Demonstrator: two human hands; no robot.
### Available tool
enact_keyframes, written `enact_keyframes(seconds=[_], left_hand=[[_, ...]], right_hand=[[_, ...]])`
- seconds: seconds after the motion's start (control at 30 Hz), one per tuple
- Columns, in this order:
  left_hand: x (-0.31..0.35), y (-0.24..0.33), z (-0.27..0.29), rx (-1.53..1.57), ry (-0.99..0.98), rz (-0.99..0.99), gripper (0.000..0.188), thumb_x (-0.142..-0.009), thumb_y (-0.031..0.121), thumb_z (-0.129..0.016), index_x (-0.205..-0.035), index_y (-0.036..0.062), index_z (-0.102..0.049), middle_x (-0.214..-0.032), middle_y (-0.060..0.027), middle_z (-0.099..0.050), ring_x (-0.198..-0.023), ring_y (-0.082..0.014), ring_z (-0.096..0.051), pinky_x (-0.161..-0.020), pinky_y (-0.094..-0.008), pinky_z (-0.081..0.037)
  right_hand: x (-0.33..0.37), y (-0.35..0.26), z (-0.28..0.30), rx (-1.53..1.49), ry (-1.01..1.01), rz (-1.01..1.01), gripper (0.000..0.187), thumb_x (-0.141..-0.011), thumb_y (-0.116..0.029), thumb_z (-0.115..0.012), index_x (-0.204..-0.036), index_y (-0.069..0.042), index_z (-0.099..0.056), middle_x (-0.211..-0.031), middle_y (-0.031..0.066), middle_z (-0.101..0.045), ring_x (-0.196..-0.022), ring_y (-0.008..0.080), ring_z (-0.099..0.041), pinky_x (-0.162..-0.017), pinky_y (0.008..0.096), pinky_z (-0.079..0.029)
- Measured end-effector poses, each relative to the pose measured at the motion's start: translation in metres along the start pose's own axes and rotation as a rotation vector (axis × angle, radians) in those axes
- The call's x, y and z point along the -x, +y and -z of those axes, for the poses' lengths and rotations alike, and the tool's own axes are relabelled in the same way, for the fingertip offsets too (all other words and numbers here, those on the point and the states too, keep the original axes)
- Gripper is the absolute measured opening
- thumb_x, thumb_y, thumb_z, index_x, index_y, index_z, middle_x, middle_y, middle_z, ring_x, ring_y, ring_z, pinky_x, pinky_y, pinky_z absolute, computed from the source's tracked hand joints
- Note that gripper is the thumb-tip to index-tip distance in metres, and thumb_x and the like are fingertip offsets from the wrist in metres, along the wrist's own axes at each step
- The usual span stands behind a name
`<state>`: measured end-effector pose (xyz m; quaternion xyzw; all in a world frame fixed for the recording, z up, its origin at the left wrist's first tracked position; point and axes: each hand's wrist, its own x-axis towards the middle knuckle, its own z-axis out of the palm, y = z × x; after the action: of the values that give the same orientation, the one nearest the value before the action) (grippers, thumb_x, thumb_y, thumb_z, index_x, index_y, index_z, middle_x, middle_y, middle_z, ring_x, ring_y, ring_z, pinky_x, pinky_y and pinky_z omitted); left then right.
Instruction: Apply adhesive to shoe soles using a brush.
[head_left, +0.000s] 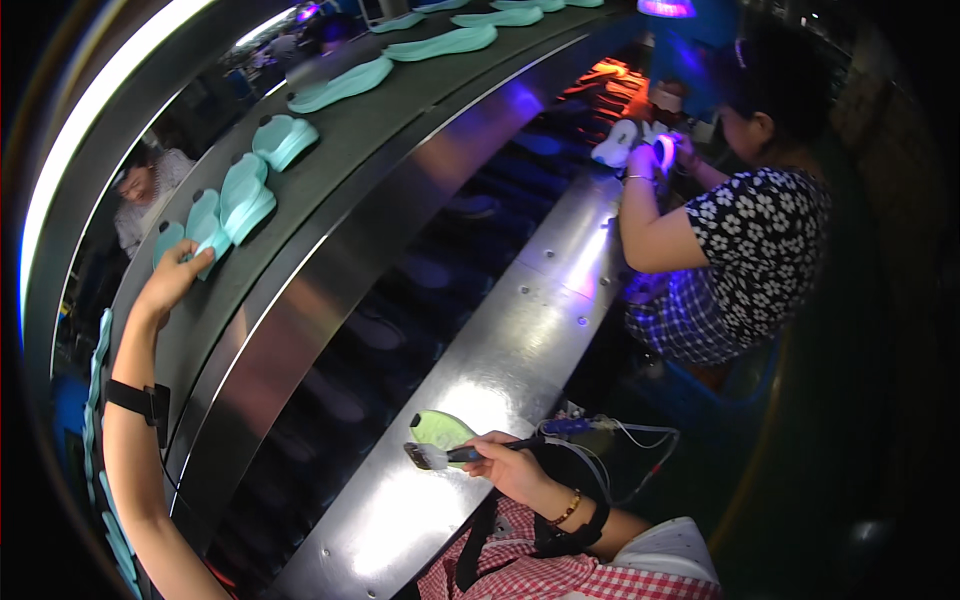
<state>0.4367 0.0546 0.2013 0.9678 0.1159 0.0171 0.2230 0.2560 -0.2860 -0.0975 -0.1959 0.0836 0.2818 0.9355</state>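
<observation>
Left hand [178, 272] touches 1 teal sole [206, 232] on belt [335, 150]; can't tell if clamped. Right hand [508, 470] clamped on 1 brush [460, 454], at 1 green sole [440, 428] on metal bench [530, 345].

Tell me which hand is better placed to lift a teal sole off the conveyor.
Left, most likely. The left hand is at a teal sole on the conveyor, while the right hand holds a brush over the metal ledge, farther from the conveyor.
</observation>
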Motion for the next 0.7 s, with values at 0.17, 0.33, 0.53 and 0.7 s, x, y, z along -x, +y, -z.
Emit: enact_keyframes(seconds=[0.17,0.33,0.53,0.7], left_hand=[[-0.028,-0.021,-0.002,-0.292,0.166,-0.175,0.038,-0.081,0.022,-0.055,-0.111,0.0006,-0.046,-0.101,-0.0166,-0.054,-0.097,-0.0263,-0.05,-0.086,-0.0338,-0.036],[0.062,-0.052,0.01,-0.573,0.289,-0.339,0.024,-0.082,0.014,-0.055,-0.099,-0.0017,-0.048,-0.095,-0.0131,-0.053,-0.093,-0.0262,-0.05,-0.082,-0.0342,-0.038],[0.195,-0.086,-0.035,0.054,0.891,-0.411,0.044,-0.09,0.029,-0.036,-0.115,-0.0058,-0.046,-0.116,-0.0136,-0.048,-0.11,-0.0213,-0.044,-0.095,-0.0315,-0.031],[0.235,-0.048,-0.1,1.278,0.978,-0.18,0.045,-0.084,0.023,-0.035,-0.12,-0.0037,-0.038,-0.117,-0.0153,-0.044,-0.109,-0.0255,-0.046,-0.092,-0.0353,-0.039]], right_hand=[[-0.002,-0.002,0.002,0.017,-0.017,0.013,0.016,-0.086,-0.007,-0.048,-0.098,0.002,-0.054,-0.095,0.0137,-0.058,-0.081,0.0173,-0.058,-0.076,0.0287,-0.047],[-0.004,-0.014,0.004,0.105,-0.088,-0.033,0.015,-0.085,-0.005,-0.049,-0.098,0.001,-0.054,-0.098,0.0136,-0.058,-0.082,0.0159,-0.058,-0.079,0.0288,-0.046],[-0.002,-0.022,-0.004,0.167,-0.083,-0.008,0.017,-0.081,0.002,-0.053,-0.098,0.001,-0.054,-0.099,0.0138,-0.058,-0.083,0.0152,-0.057,-0.079,0.0267,-0.047],[-0.007,-0.039,-0.019,0.271,-0.037,0.118,0.018,-0.079,0.006,-0.053,-0.097,0.002,-0.053,-0.1,0.0156,-0.058,-0.079,0.0152,-0.058,-0.075,0.0265,-0.048]])
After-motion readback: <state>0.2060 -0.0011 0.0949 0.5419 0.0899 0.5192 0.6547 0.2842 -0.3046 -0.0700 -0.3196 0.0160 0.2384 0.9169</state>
